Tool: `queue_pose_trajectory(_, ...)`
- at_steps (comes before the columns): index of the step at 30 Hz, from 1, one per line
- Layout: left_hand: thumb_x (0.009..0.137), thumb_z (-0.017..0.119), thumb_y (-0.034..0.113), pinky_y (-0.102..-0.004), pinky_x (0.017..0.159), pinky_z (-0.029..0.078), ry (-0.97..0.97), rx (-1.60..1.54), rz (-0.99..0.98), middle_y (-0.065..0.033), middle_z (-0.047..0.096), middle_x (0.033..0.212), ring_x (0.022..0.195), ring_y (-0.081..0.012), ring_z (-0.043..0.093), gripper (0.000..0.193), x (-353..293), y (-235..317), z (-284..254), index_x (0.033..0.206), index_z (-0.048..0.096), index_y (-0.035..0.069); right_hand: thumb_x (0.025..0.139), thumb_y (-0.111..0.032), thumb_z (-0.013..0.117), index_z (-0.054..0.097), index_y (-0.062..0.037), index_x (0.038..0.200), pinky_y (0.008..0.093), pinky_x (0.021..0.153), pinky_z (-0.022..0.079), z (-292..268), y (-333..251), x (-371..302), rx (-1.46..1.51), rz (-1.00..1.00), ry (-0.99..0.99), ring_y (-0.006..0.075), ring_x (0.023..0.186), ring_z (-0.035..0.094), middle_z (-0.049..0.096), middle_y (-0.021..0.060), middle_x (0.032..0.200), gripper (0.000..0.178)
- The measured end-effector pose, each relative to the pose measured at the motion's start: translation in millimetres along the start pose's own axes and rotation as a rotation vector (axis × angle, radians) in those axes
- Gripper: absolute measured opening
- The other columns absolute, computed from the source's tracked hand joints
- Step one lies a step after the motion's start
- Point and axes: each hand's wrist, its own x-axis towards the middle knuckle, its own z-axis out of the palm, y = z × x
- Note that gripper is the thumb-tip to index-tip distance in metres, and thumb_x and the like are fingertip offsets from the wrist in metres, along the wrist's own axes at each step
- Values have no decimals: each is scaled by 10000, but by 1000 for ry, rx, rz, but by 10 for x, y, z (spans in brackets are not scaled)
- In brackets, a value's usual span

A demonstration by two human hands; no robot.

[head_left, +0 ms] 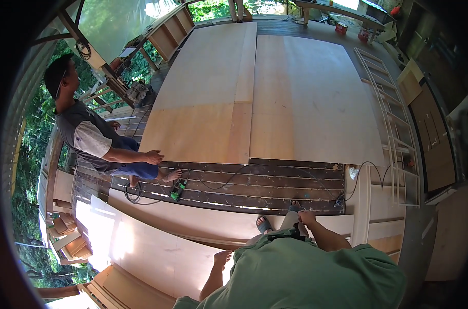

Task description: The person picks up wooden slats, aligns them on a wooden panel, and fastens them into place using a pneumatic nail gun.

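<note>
Two large plywood sheets (208,67) (321,87) lie side by side ahead of me, a narrow seam between them. My left hand (222,259) hangs low at my side, fingers loosely bent and nothing seen in it, above a pale board (156,252). Close to my right thigh, my right hand (307,218) is curled closed; nothing shows in it. Both hands are well apart from the big sheets. At the left sheet's near corner, a co-worker's hand (153,157) touches the edge.
The co-worker (89,123) stands barefoot at the left. A green and black power tool (179,189) lies on the slatted deck (275,185), with a black cable (221,186) running across it. A ladder-like wooden frame (393,123) lies at the right. Cabinet pieces (71,239) are stacked at lower left.
</note>
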Motion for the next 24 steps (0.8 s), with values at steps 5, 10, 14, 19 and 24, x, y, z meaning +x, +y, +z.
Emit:
queue_pose_trajectory(5,875,542,166,-338,834,488,-3,-12,14,-105,648,1049,933,-215,617,242,-50,-96,-41,1041,647,25,844,-229,572,596,-49,691,301,418,383,60,108,13,-162,-64,-7,141,486,511,558,43,593,237)
queue_pose_trajectory(10,866,549,151,-333,824,492,1,-20,11,-97,658,1018,917,-213,620,226,-50,-208,-20,1021,657,28,832,-249,594,618,-27,690,299,431,403,67,260,69,-255,-109,39,151,497,537,587,59,606,264)
queue_pose_trajectory(14,856,551,149,-329,811,492,16,-41,9,-92,665,985,876,-206,621,222,-53,-331,-42,1004,664,28,826,-262,605,615,-21,681,293,435,404,64,155,7,-234,-40,-17,154,494,536,590,66,609,281)
queue_pose_trajectory(19,844,551,154,-332,812,491,28,-84,-14,-100,662,990,871,-210,623,231,-13,-375,-29,998,665,26,824,-263,610,614,-22,679,292,438,405,49,37,-85,-199,-26,-37,152,497,536,595,66,619,282)
queue_pose_trajectory(24,835,562,156,-338,815,494,79,-53,-22,-111,658,1000,900,-225,623,225,-128,-388,9,977,668,17,823,-247,618,618,-17,692,305,438,424,119,-29,-96,-161,-31,-36,154,497,541,602,64,628,265)
